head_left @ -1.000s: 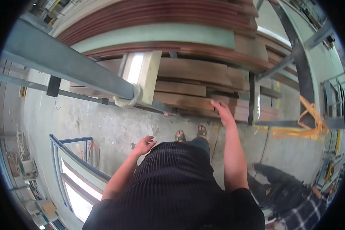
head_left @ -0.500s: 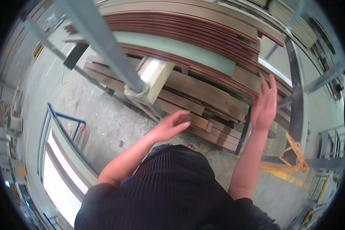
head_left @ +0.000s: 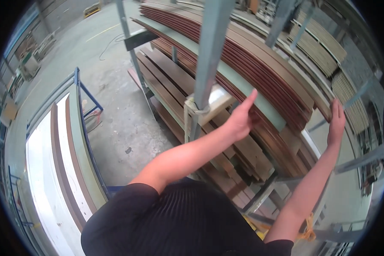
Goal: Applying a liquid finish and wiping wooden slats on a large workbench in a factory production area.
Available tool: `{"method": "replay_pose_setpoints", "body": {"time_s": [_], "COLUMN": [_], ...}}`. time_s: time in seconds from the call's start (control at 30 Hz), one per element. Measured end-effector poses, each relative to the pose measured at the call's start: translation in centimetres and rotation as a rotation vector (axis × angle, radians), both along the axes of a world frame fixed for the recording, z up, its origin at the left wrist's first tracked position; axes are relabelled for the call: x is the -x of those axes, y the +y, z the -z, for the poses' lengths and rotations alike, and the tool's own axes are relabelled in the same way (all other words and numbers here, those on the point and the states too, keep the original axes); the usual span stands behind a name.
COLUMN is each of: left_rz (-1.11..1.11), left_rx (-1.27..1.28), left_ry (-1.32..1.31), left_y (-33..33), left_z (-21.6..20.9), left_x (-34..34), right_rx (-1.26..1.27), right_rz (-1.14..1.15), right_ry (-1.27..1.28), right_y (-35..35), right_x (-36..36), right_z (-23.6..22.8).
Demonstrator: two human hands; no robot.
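Head view: we see the left hand (head_left: 240, 120) raised, fingers together and pointing up, index tip touching the pale green board (head_left: 247, 87) that lies in the stack of brown boards (head_left: 260, 64) on the steel rack. The right hand (head_left: 337, 123) is flat, fingers extended together, resting against the near end of that stack, above the arm. A grey rack post (head_left: 209, 55) stands just left of the left hand. Blue cart (head_left: 83, 111) with panels sits on the concrete floor (head_left: 115, 115), well apart.

Grey steel post (head_left: 209, 55) stood right in front of the stacked boards (head_left: 260, 72); open room only right of it, floor (head_left: 111, 106) clear left.
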State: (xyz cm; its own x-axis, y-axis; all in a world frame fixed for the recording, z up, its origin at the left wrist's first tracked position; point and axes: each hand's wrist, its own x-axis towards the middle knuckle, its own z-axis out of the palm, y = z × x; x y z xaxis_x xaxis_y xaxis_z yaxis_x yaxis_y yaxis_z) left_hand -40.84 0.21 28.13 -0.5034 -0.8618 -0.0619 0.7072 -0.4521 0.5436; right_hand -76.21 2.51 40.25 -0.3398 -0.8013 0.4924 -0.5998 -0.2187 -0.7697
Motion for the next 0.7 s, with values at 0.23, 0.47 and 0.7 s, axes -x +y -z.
{"method": "replay_pose_setpoints", "body": {"time_s": [0.23,0.47,0.7], "left_rz": [-0.044,-0.064,-0.123], "left_rx": [0.019,0.015,-0.024], "left_ry": [0.163,0.143,-0.064], "left_y": [-1.7,-1.1,-0.9], "left_z": [0.7,0.6,1.1], "left_x": [1.3,0.9,1.4], "right_rx": [-0.201,-0.406,-0.001], "right_rz": [-0.253,-0.110,-0.208], "right_ry": [-0.254,0.173,0.592], "right_y": [-1.3,-4.0,-1.6], "right_x": [-1.8,-5.4,-6.2], "right_z": [-1.1,-2.0,-0.2]}}
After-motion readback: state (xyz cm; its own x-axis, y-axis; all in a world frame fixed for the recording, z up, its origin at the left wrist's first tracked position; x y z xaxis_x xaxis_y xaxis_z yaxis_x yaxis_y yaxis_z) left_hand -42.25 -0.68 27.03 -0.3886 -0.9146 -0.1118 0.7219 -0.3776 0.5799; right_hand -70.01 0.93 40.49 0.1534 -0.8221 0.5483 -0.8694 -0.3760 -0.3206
